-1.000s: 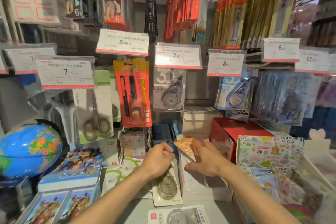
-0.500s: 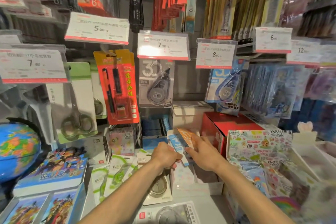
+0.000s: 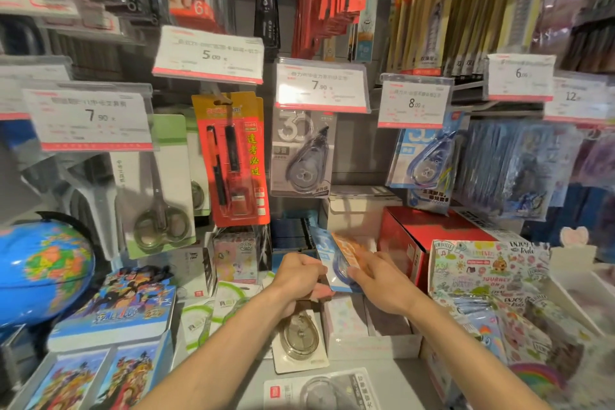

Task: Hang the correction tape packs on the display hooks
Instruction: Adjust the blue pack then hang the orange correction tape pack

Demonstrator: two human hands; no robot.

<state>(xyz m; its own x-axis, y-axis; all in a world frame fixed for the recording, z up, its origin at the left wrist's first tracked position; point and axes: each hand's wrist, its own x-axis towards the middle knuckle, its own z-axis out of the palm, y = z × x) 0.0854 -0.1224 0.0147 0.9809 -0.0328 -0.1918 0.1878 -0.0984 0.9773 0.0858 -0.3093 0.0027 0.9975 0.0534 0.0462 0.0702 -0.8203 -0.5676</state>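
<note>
A small fanned stack of blue and orange carded correction tape packs (image 3: 336, 255) is held low before the white shelf box (image 3: 372, 343), gripped by the curled left hand (image 3: 298, 278) and pinched by the right hand (image 3: 379, 280).

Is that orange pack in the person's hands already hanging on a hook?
Not hung. The orange pack is still low at the boxes, tilted, gripped by the right hand and left hand, under the hanging packs.
</note>
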